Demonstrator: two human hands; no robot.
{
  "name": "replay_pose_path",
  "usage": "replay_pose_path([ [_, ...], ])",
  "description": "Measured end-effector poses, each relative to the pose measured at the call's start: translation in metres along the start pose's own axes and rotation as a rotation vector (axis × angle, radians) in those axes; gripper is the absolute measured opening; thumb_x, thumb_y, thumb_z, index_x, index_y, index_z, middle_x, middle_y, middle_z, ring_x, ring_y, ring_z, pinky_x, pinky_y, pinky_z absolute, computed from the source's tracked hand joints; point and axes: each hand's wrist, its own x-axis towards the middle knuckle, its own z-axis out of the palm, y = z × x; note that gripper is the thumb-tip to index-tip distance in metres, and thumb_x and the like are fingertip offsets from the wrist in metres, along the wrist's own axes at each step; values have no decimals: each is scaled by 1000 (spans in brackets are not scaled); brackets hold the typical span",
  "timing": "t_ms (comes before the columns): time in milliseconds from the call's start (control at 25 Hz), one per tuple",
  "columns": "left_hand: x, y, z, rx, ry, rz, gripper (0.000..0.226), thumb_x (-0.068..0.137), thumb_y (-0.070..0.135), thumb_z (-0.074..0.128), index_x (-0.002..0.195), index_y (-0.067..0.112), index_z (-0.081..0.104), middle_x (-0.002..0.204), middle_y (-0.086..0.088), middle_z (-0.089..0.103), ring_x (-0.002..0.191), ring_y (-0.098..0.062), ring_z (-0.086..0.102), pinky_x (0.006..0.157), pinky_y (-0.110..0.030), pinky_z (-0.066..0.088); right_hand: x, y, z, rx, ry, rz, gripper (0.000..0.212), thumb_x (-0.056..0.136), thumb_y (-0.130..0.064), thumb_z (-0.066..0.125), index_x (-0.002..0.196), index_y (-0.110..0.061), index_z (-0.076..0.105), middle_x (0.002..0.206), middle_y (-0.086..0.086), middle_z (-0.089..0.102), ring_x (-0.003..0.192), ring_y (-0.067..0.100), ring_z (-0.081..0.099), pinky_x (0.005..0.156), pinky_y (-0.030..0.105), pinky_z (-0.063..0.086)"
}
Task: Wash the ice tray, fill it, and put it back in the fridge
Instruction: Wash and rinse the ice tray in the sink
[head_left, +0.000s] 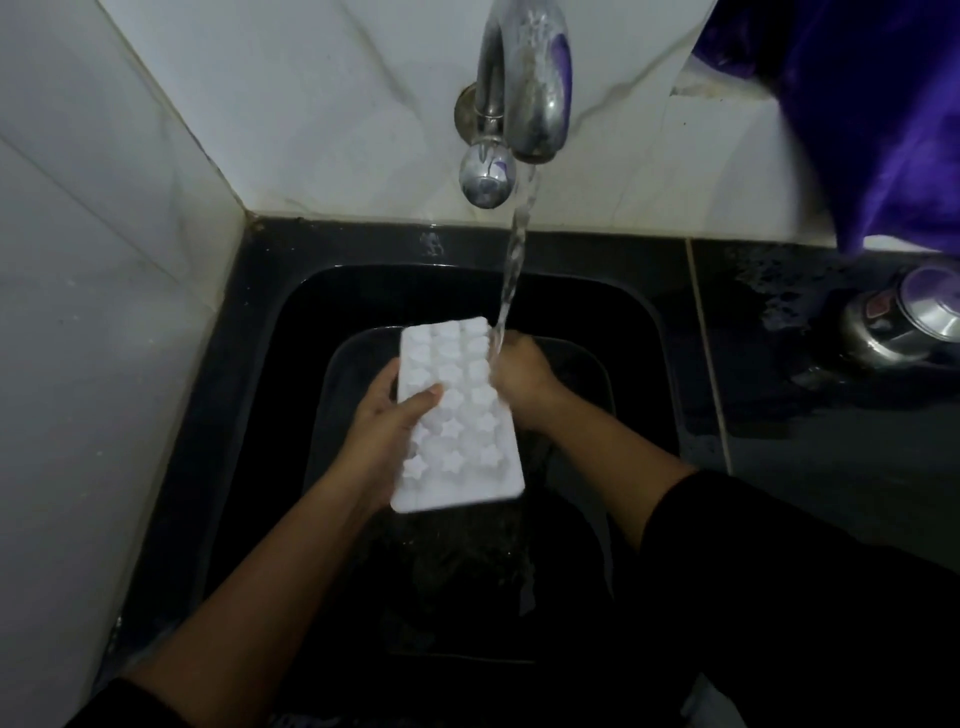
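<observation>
On my feed the white ice tray (457, 415), with its star-shaped moulds facing up, sits in the centre of the frame, held in the air over the black sink (249, 364) and tilted so its far end is higher. The left hand (384, 421) grips the tray's left long edge: the thumb (428, 397) lies across the top face and the fingers curl under, out of my sight. The right hand (522, 376) is against the tray's right edge, toward its far corner. Its fingertips are lost behind the tray and the running water, so I cannot tell whether it grasps the tray or only touches it.

A stream of water (514, 260) falls from the chrome tap (535, 88) at the top centre and lands where the right hand meets the tray's edge. The tap's round knob (485, 174) hangs just left of the spout.

White marbled tiles (104, 260) fill the left side and the top. At the upper right a purple cloth (872, 104) hangs down, and below it, at the right edge, a steel vessel (904, 322) lies on the wet dark counter (831, 441). A black sleeve (779, 545) covers the right forearm at the lower right.
</observation>
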Motion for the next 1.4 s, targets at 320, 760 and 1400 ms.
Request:
replay_pose_path([
  [320,29,9,39,181,-34,-86,54,99,28,72,146,18,48,123,-6,73,96,-17,76,64,-25,58,-48,44,-21,370,-18,194,53,96,-59,62,121,-14,72,106,5,79,94,23,77,82,36,63],
  [760,2,9,66,64,-64,-45,32,114,15,39,131,10,66,118,-13,75,102,-25,75,65,-32,64,-36,50,-20,799,205,372,42,104,-39,57,131,-8,66,116,8,74,100,31,74,61,32,57],
  [1400,38,37,70,551,-139,-224,12,105,15,60,107,9,70,86,-6,71,71,-17,67,45,-22,52,-62,65,-39,697,120,317,41,107,-42,53,126,-9,67,111,10,77,97,28,75,82,38,60],
])
